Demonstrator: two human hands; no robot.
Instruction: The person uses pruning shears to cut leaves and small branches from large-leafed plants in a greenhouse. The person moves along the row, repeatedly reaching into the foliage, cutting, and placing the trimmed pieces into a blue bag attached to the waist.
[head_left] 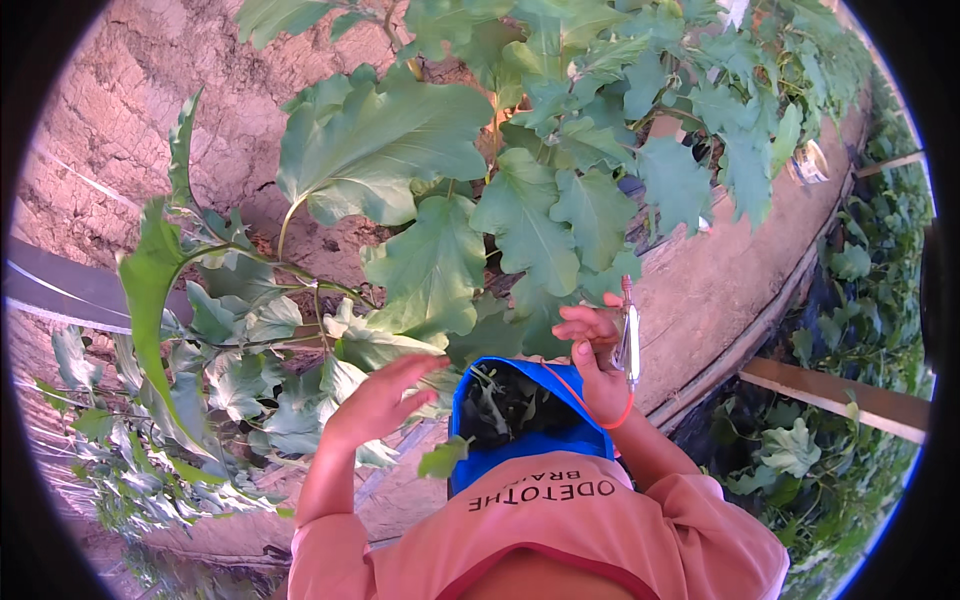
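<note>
My left hand (385, 400) hovers left of a blue open-topped bag (540, 460) at my waist, its fingers stretched and thumb apart, holding nothing. On the other side of the bag is my right hand (598, 365), fingers partly curled. A pair of small metal snips (628, 345) lies along its outer side, tip pointing away from me; the exact grip is partly hidden. A red cord (622, 415) loops from the snips round that wrist. Leafy cuttings (497, 400) lie in the bag's dark inside. One green leaf (443, 457) is at its left edge.
Broad-leaved plants (390, 145) spread just ahead of my hands, with a bent stem (290, 270) reaching left. Bare cracked soil (160, 110) lies at far left. A wooden beam (835, 398) and a row of greenery (790, 450) are on the right.
</note>
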